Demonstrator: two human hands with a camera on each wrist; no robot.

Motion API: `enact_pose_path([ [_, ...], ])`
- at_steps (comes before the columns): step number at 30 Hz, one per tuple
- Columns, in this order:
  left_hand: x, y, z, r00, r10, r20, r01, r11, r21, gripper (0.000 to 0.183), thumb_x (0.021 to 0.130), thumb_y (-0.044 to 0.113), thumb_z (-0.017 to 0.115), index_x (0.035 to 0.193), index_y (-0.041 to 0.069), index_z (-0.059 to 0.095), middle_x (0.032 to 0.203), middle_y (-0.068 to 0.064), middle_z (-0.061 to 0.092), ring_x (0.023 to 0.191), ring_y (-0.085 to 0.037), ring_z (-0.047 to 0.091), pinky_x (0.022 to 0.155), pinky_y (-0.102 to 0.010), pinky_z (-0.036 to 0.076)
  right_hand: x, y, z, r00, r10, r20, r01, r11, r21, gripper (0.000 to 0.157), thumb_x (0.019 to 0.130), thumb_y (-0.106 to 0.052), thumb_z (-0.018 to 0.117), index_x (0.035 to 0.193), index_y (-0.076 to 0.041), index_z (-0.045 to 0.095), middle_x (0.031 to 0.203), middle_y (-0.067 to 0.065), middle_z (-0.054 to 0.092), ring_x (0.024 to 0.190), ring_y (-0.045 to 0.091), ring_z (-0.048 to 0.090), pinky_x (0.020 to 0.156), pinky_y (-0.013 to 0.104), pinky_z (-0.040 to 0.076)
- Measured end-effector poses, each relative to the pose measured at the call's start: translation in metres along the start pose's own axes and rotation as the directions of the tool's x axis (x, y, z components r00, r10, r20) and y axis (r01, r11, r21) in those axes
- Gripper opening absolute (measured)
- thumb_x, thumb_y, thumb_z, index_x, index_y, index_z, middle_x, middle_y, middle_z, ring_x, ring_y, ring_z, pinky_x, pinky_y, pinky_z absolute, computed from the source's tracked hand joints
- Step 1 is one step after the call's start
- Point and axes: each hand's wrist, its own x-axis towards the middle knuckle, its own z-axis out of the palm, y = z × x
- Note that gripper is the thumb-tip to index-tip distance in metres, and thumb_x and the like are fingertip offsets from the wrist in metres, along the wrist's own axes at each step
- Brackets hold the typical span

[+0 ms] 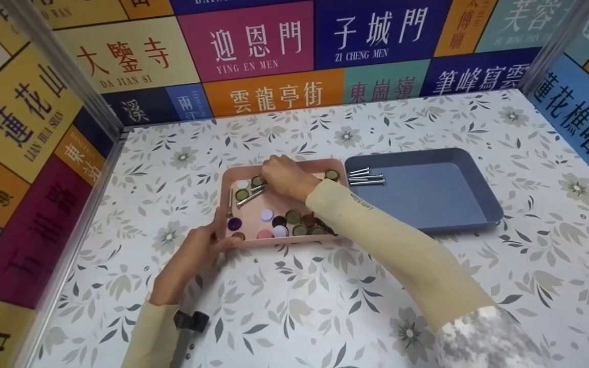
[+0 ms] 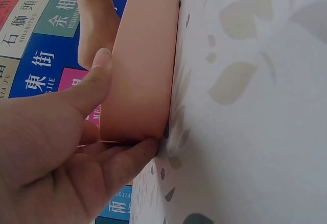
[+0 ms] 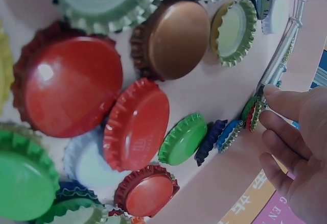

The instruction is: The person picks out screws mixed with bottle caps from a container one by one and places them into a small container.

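While the left hand (image 1: 203, 243) grips the near left corner of the pink tray (image 1: 284, 201), the right hand (image 1: 285, 176) works inside it, near the far wall. In the left wrist view the thumb lies along the rim and the other fingers bend about the outside of the corner; the likely purpose is to keep the tray from sliding under the other hand.

The right hand's fingers are bent, with one fingertip at the end of the screws (image 1: 250, 199) in the pink tray. Whether thumb and finger pinch a screw (the right wrist view shows only part of the contact) cannot be told. These screws slant among caps (image 1: 293, 216) toward the left of the tray; another screw lies apart, beside the left wall. The fingertip's position at their end, judged practical, avoids disturbing the caps close by.

The caps lie scattered, thickest along the near side, some showing their tops and others their hollow undersides; no order is apparent.

The blue tray (image 1: 422, 194) stands to the right, alongside the pink one, presumably to keep any reach between them short. A few screws lie roughly parallel at its left end, heads toward the middle, which suggests deliberate laying.
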Motion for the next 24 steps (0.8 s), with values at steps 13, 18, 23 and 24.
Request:
enact_pose_path([
  [13, 0.0, 0.0, -0.001, 1.0, 0.014, -0.017, -0.014, 1.0, 0.008, 0.076, 0.093, 0.033, 0.07, 0.156, 0.012, 0.035, 0.078, -0.009, 0.064, 0.065, -0.015, 0.054, 0.06, -0.027, 0.044, 0.007, -0.008, 0.004, 0.999, -0.031, -0.024, 0.029, 0.995, -0.09, 0.016, 0.092, -0.003, 0.061, 0.088, -0.006, 0.076, 0.094, 0.014, 0.075, 0.092, 0.034, 0.068, 0.084, 0.048, 0.052],
  [18, 0.0, 0.0, -0.001, 1.0, 0.007, -0.012, -0.007, 1.0, 0.008, 0.076, 0.093, 0.032, 0.071, 0.156, 0.012, 0.033, 0.078, -0.01, 0.065, 0.064, -0.015, 0.055, 0.06, -0.028, 0.044, 0.006, -0.011, 0.007, 0.997, -0.05, -0.051, 0.043, 0.992, -0.118, 0.017, 0.092, -0.002, 0.061, 0.093, -0.006, 0.078, 0.098, 0.015, 0.075, 0.094, 0.034, 0.067, 0.086, 0.047, 0.052],
  [23, 0.0, 0.001, -0.001, 1.0, -0.026, 0.003, 0.026, 1.0, -0.009, 0.078, 0.093, 0.032, 0.071, 0.157, 0.014, 0.031, 0.084, -0.012, 0.067, 0.068, -0.015, 0.057, 0.062, -0.028, 0.045, 0.005, -0.011, 0.008, 0.996, -0.059, -0.074, 0.048, 0.989, -0.143, 0.015, 0.09, -0.001, 0.061, 0.092, -0.003, 0.076, 0.098, 0.017, 0.074, 0.092, 0.035, 0.067, 0.084, 0.047, 0.053],
  [24, 0.001, 0.001, 0.0, 0.999, -0.033, 0.007, 0.033, 0.999, -0.015, 0.078, 0.093, 0.031, 0.071, 0.157, 0.015, 0.03, 0.084, -0.012, 0.067, 0.067, -0.015, 0.056, 0.062, -0.028, 0.045, 0.005, -0.011, 0.008, 0.995, -0.059, -0.077, 0.048, 0.988, -0.147, 0.015, 0.09, 0.0, 0.061, 0.092, -0.002, 0.076, 0.098, 0.017, 0.074, 0.092, 0.035, 0.067, 0.084, 0.047, 0.053],
])
